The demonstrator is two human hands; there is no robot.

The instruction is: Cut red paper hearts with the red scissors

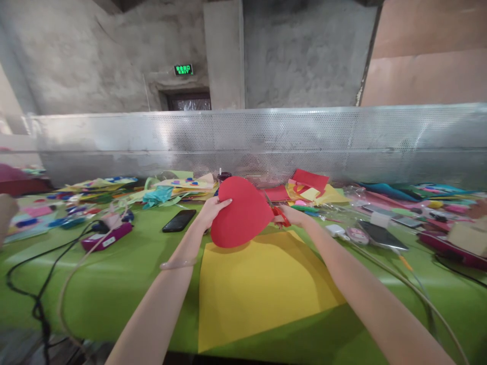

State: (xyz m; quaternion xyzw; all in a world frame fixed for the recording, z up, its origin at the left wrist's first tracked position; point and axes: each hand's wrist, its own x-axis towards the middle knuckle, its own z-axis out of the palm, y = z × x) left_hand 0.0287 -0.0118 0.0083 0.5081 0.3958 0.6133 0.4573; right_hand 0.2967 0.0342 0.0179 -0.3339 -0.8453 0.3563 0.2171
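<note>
A red paper heart (243,213) is held up and tilted above the table, with my left hand (213,212) pinching its left edge, thumb on the near face. At the heart's right edge, my right hand (291,216) is closed round the red handles of a pair of scissors (280,217). The scissor blades point up and away along the paper's edge; whether they touch it I cannot tell. Beneath both hands a large yellow sheet of paper (262,289) lies on the green tablecloth and reaches the table's near edge.
A black phone (179,221) lies left of my left hand. Further left are a purple power strip (107,237) and dark cables (36,289). Red paper scraps (310,181) lie behind my right hand. A tablet-like dark device (382,234) and chargers (337,231) sit right. A perforated metal panel (262,142) borders the back.
</note>
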